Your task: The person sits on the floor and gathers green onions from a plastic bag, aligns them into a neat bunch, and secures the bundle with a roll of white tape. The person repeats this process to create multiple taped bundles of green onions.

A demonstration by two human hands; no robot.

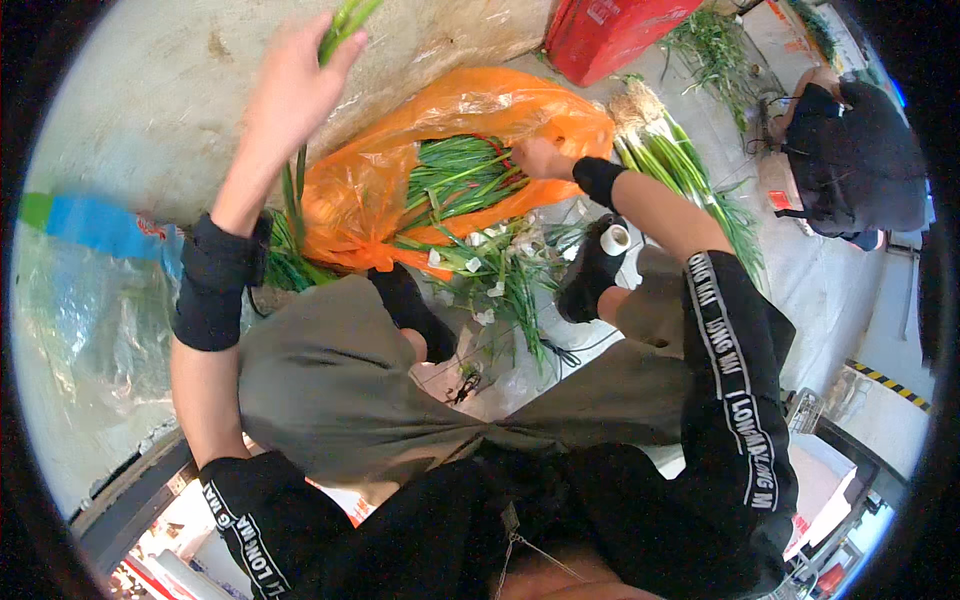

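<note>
My left hand point(296, 90) is raised at the upper left, closed around a few green stalks point(346, 30). Long green leaves point(294, 199) hang below that wrist. My right hand point(536, 156) is inside the mouth of an orange plastic bag point(480, 94), fingers curled at the edge of a bundle of green onion leaves point(457, 176). Red ties cross the bundle. Whether these fingers grip a stalk or the bag is hidden. To the right of the bag lies a bundle of green onions point(671, 150) with pale roots upward.
Leaf trimmings and white scraps point(499, 277) litter the floor between my shoes. A white tape roll point(615, 240) is by my right shoe. A red container point(619, 34) stands behind the bag. Another person point(855, 157) bends at the right. Clear plastic sheeting point(97, 300) covers the left.
</note>
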